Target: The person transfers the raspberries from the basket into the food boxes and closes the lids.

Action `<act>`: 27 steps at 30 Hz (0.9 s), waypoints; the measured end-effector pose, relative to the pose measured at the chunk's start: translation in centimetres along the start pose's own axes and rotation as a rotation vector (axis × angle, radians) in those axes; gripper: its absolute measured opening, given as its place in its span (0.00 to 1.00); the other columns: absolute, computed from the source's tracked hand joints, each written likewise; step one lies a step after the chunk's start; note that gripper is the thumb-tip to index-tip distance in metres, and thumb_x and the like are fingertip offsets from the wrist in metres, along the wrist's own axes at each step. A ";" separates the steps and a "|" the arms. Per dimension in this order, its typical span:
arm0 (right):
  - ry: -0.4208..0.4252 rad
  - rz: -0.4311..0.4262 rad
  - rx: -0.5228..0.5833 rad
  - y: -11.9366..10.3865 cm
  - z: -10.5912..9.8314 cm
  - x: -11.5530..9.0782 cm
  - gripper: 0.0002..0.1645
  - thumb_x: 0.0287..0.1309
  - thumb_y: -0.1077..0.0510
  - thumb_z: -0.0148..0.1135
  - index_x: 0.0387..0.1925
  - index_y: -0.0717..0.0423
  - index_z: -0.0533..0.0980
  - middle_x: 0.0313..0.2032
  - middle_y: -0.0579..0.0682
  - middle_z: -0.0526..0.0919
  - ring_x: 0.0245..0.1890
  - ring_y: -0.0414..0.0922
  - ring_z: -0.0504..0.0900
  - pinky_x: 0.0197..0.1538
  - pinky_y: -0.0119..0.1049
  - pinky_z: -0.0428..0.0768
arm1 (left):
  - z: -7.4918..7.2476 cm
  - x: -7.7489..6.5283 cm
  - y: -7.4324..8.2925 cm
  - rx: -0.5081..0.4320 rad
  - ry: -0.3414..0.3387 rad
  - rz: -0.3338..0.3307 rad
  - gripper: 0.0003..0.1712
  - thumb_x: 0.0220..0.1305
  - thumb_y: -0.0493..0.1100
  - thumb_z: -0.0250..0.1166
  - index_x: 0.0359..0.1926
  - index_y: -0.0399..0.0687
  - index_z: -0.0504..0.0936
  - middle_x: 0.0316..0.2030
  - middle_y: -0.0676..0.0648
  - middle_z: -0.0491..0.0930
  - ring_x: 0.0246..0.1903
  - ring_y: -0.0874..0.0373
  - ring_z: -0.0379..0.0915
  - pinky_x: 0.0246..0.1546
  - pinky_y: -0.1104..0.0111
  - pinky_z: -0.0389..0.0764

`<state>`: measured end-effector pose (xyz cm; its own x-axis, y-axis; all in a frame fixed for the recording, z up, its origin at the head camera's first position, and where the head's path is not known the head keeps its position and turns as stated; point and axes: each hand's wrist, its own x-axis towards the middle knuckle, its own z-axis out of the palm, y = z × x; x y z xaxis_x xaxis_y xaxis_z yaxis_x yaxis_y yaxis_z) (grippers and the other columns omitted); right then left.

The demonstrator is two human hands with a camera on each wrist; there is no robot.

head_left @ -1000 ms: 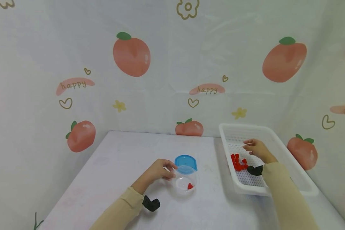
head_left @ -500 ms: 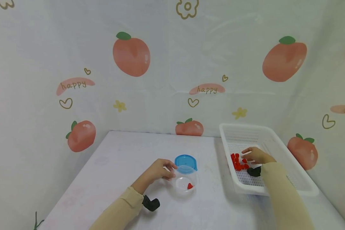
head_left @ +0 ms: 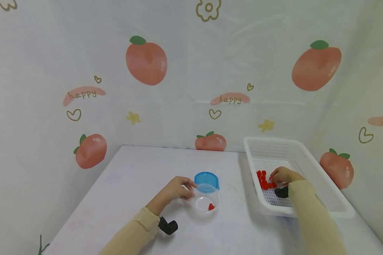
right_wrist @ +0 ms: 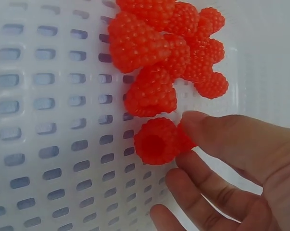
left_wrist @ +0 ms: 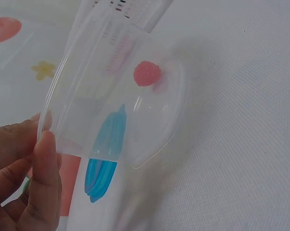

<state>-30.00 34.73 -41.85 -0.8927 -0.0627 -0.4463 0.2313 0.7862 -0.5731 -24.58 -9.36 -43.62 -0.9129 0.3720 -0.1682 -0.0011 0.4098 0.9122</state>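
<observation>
My right hand (head_left: 284, 174) pinches a red, bumpy raspberry (right_wrist: 184, 139); off-centre pressure might eject it. Left hand (head_left: 175, 188) pinches round, clear plastic cup (head_left: 200, 203); tugging could tip it.

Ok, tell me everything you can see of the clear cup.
The clear cup is transparent and looks plastic, with an open round top and round base. The left hand pinches its rim. One red raspberry lies inside, near the base. The base appears to rest on the white table; any slight tilt is hard to tell. A blue lid shows partly through it.
</observation>
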 end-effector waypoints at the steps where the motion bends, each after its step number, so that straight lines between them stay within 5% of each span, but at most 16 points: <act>1: 0.000 0.003 -0.011 0.0 0.0 0.0 0.16 0.56 0.64 0.58 0.46 0.70 0.74 0.38 0.57 0.79 0.40 0.51 0.73 0.42 0.42 0.78 | 0.0 0.0 0.0 -0.001 0.001 0.000 0.15 0.55 0.33 0.71 0.45 0.39 0.83 0.33 0.46 0.75 0.25 0.60 0.75 0.32 0.69 0.84; 7: 0.013 0.014 -0.071 -0.1 0.1 0.1 0.13 0.56 0.64 0.60 0.43 0.68 0.76 0.36 0.57 0.79 0.39 0.50 0.74 0.41 0.42 0.78 | 0.0 0.1 -0.2 0.000 -0.001 0.002 0.15 0.55 0.33 0.71 0.45 0.38 0.83 0.33 0.46 0.75 0.25 0.60 0.75 0.31 0.70 0.84; 22: 0.068 0.046 0.007 -0.3 0.1 -0.3 0.15 0.56 0.62 0.64 0.43 0.67 0.74 0.37 0.57 0.79 0.38 0.51 0.74 0.43 0.40 0.79 | 0.0 0.1 -0.3 0.004 -0.005 0.014 0.15 0.55 0.33 0.70 0.45 0.36 0.83 0.32 0.46 0.75 0.24 0.59 0.75 0.31 0.70 0.84; 27: 0.088 -0.026 0.016 -0.4 -0.4 -0.1 0.12 0.59 0.64 0.60 0.42 0.70 0.74 0.37 0.58 0.80 0.39 0.51 0.77 0.47 0.47 0.81 | -0.1 0.1 -0.4 0.002 -0.004 0.016 0.15 0.55 0.33 0.70 0.45 0.37 0.83 0.32 0.46 0.75 0.24 0.59 0.75 0.31 0.69 0.84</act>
<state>-30.14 34.69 -41.31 -0.9290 -0.0279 -0.3691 0.2131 0.7750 -0.5949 -24.68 -9.56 -43.94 -0.9111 0.3818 -0.1550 0.0145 0.4056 0.9139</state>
